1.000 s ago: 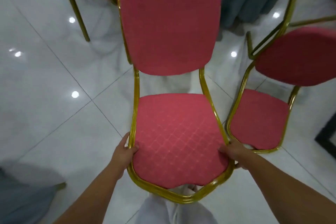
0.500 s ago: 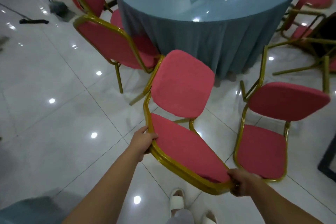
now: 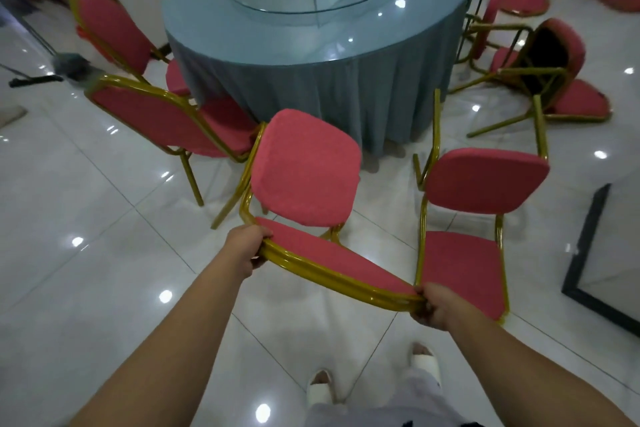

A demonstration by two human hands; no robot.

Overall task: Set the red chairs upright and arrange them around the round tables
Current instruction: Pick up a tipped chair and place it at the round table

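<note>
1 tilted red chair (image 3: 304, 173) w/ gold frame (image 3: 332, 279)

The held chair (image 3: 304, 177) hung in the gap at the near side of the round table (image 3: 311, 97), with only a narrow strip of bare floor between its backrest and the tablecloth. On the left an upright chair (image 3: 156, 118) stood just beside it, leaving little room past the left hand (image 3: 247, 243). On the right a tipped chair (image 3: 481, 184) lay just beside the right hand (image 3: 433, 305), its gold frame crowding the held seat's corner; whether they touched could not be told. Farther right, toppled chairs (image 3: 554, 62) cluttered the floor by the table, and a black frame (image 3: 585, 246) closed off the right edge. Broad open tile (image 3: 86, 218) lay at the near left. Between the arms, only the person's slippers (image 3: 320, 388) stood on the floor.
</note>
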